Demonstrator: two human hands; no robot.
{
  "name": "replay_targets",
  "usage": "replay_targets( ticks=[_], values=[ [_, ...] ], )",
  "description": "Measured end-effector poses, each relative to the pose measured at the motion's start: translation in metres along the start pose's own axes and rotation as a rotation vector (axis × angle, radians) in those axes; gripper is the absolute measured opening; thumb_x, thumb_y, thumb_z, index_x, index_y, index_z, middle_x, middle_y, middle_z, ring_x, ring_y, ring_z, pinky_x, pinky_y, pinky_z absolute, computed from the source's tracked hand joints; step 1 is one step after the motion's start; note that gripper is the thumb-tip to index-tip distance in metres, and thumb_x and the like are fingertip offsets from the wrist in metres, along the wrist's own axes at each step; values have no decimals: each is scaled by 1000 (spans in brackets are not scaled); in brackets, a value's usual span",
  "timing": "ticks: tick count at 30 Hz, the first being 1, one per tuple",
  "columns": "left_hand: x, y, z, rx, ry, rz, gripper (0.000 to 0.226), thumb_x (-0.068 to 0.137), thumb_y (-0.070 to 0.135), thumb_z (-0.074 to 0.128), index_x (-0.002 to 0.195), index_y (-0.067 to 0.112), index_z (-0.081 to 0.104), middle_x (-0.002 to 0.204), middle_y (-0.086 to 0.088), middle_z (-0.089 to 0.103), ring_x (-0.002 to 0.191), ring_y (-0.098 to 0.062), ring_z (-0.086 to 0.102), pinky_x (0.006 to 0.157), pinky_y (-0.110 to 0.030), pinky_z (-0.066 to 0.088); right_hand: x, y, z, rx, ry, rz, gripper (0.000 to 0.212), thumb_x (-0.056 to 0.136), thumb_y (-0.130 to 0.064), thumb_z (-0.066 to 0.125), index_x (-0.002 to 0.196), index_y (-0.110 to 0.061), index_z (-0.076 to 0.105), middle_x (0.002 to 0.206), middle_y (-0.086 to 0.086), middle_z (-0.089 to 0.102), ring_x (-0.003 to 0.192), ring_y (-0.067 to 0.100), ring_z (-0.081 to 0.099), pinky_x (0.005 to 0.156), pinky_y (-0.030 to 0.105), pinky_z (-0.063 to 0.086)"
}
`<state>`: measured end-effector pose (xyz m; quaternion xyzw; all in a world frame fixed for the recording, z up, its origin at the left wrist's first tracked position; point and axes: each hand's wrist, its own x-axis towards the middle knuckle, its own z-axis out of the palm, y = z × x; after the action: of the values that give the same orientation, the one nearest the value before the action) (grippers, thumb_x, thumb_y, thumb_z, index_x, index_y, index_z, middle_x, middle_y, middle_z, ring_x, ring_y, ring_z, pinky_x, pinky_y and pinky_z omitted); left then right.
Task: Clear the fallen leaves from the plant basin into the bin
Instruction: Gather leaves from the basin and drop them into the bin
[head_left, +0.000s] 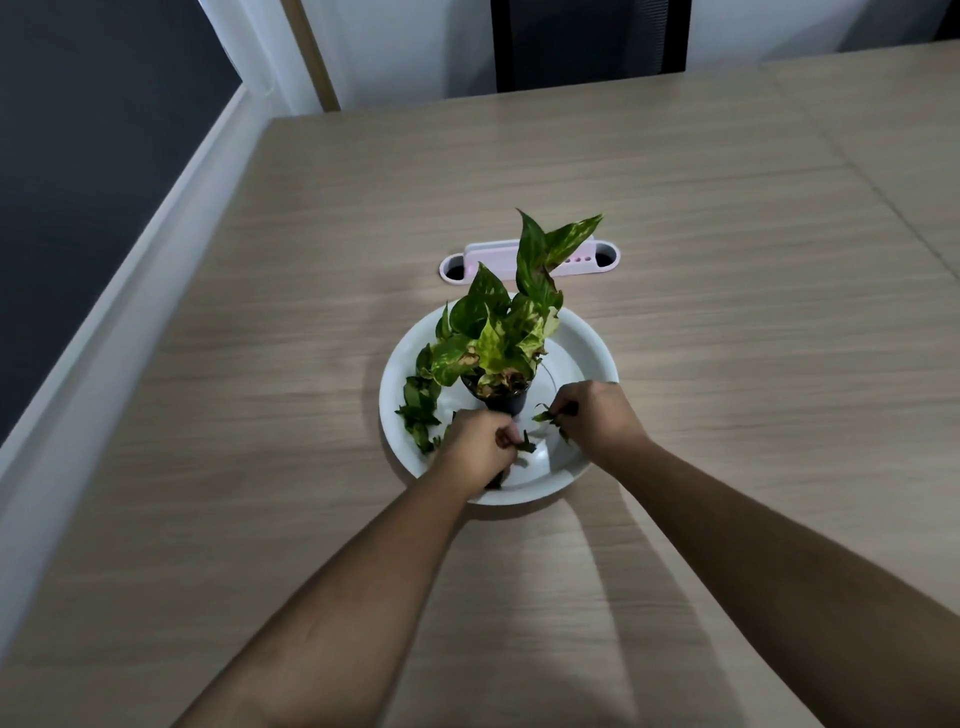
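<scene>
Leaves (525, 445) pinched in both hands (480, 447) — inside basin (587, 338).

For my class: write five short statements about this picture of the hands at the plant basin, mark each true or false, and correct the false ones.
1. Each hand pinches leaf bits. True: the left hand and the right hand both do.
2. The pot stands on the table beside the basin. False: the black pot stands inside the white basin.
3. A bin stands next to the basin. False: no bin is in view.
4. Fallen leaves lie along the basin's left side. True.
5. A white-and-pink fitting sits in the table behind the basin. True.
</scene>
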<state>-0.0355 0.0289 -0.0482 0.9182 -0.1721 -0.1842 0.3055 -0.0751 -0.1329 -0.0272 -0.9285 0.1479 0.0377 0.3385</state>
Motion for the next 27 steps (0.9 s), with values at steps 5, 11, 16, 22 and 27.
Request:
replay_targets(
  ticks=[5,11,16,22,27],
  values=[
    [7,10,6,85,-34,73,29,83,9,65,110,18,70,107,-8,73,98,-22,67,81,-20,47,-5,0,-5,11,26,3,26,78,7,56,91,-8,74,93,15,75,85,28,68,82,36,57],
    [7,9,13,227,-24,103,27,86,9,56,108,13,72,108,-13,71,103,-30,62,88,-34,49,-7,5,-6,25,29,22,24,78,6,58,89,-8,74,90,15,75,83,28,68,80,32,56],
    [2,7,14,209,27,88,26,86,7,53,104,8,72,106,-15,69,102,-29,61,84,-32,46,-11,7,-5,29,21,33,24,78,6,58,88,-9,74,91,14,74,81,28,67,76,30,56],
    [-18,-4,-18,84,97,-28,23,83,3,56,100,4,73,101,-14,73,96,-29,66,82,-26,47,-21,-8,3,27,-73,-30,26,76,7,56,87,-8,74,88,13,75,82,26,68,73,28,55],
    [-79,-39,-74,55,333,-198,19,79,-1,58,87,4,74,82,-13,72,74,-24,67,69,-24,52,-42,-67,45,6,-248,-260,23,76,2,58,87,-8,75,93,11,75,88,25,67,77,23,47]
  ],
)
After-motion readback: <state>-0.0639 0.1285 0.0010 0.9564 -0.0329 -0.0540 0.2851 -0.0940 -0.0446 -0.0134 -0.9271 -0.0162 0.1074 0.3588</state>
